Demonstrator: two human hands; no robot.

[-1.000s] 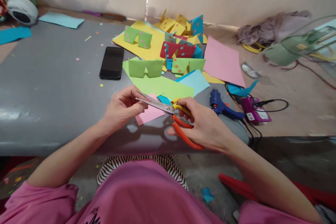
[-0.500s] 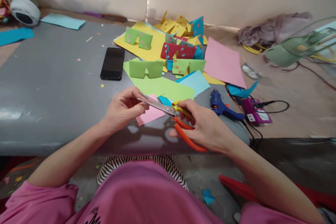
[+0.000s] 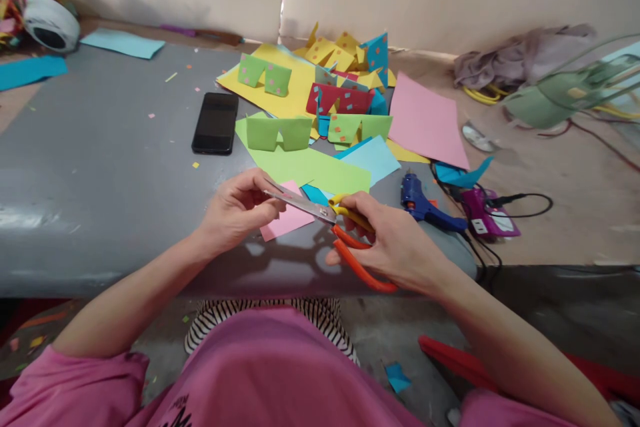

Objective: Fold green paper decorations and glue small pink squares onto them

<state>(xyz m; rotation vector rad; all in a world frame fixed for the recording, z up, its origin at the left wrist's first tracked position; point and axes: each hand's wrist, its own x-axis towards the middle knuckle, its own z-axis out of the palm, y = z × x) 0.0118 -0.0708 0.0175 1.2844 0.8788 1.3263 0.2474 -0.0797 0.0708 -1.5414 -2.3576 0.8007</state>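
My right hand (image 3: 395, 240) grips a pair of scissors (image 3: 305, 205) with orange and yellow handles. Their blades point left, slightly parted, and reach the fingertips of my left hand (image 3: 240, 210). Thumb and fingers of that hand are pinched together at the blade tips; whatever is between them is too small or hidden to make out. Under the blades lies a piece of pink paper (image 3: 287, 223) on the grey table. Beyond the hands a green paper sheet (image 3: 320, 170) lies flat, with a plain green folded paper piece (image 3: 277, 133) standing on it.
A black phone (image 3: 216, 123) lies left of the papers. Behind are a yellow sheet (image 3: 270, 97), a red dotted paper piece (image 3: 345, 99) and a pink sheet (image 3: 427, 120). At right rest a blue glue gun (image 3: 425, 203) and a purple power strip (image 3: 487, 213) with cables.
The scissor blades and both hands have shifted very slightly within the same pose. The papers on the table stay as they were.
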